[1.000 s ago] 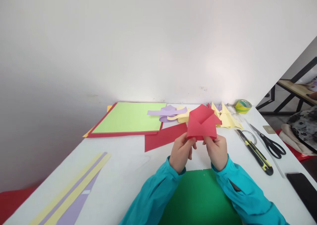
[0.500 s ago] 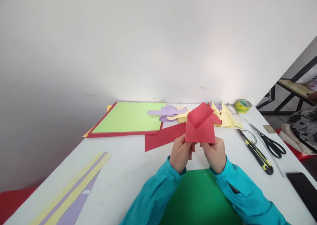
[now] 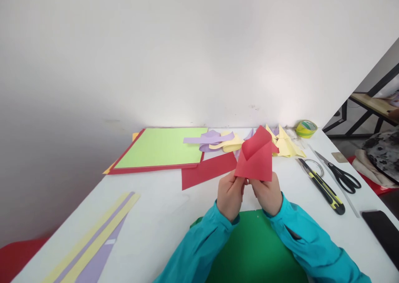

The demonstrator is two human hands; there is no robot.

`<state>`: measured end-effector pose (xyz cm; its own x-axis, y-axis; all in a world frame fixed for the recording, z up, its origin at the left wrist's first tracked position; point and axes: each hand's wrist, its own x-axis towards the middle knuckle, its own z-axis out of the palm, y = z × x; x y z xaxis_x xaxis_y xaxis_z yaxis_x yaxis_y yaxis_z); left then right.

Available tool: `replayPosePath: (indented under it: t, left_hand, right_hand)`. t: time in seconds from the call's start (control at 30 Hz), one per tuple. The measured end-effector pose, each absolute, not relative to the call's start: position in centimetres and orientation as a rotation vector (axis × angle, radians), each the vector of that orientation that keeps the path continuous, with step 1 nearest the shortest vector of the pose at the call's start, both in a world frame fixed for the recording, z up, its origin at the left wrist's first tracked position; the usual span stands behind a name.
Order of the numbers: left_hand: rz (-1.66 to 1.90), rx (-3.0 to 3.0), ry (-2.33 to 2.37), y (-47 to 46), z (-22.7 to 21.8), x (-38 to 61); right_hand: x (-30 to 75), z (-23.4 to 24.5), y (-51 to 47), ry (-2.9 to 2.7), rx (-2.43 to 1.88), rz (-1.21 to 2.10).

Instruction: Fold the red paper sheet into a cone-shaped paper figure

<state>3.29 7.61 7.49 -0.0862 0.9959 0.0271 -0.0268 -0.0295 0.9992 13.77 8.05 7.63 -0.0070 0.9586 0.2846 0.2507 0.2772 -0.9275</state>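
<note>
A folded red paper piece [image 3: 256, 160] with a triangular flap on top is held up above the white table [image 3: 162, 208]. My left hand [image 3: 230, 194] pinches its lower left corner and my right hand [image 3: 266, 193] pinches its lower right edge; both hands are closed on it. Both arms wear teal sleeves. Under my forearms lies a dark green sheet [image 3: 254, 254]. Just behind the folded piece a flat red paper scrap [image 3: 207, 171] rests on the table.
A light green sheet on a red one [image 3: 160, 149] lies at the back left. Purple and yellow scraps [image 3: 218, 141], folded yellow shapes [image 3: 286, 146] and a tape roll [image 3: 306, 129] sit at the back. A utility knife [image 3: 322, 187], scissors [image 3: 341, 175] and a black phone [image 3: 382, 233] lie right. Paper strips [image 3: 93, 241] lie at the front left.
The hands have drawn closer together and the red folded piece has narrowed and tilted, its top flap curling open. The view has shifted slightly.
</note>
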Motion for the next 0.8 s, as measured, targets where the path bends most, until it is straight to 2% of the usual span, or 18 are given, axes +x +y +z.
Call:
replayPosePath:
  t: [0.4,0.8]
  left_hand:
    - [1.434,1.395,1.329,7.3,7.4,2.7]
    - [1.396,1.396,1.329,6.3,8.1,2.8]
  right_hand:
    - [13.8,8.0,8.0,-1.398,-1.17,0.869]
    - [13.8,9.5,7.7,-1.391,-1.128,0.995]
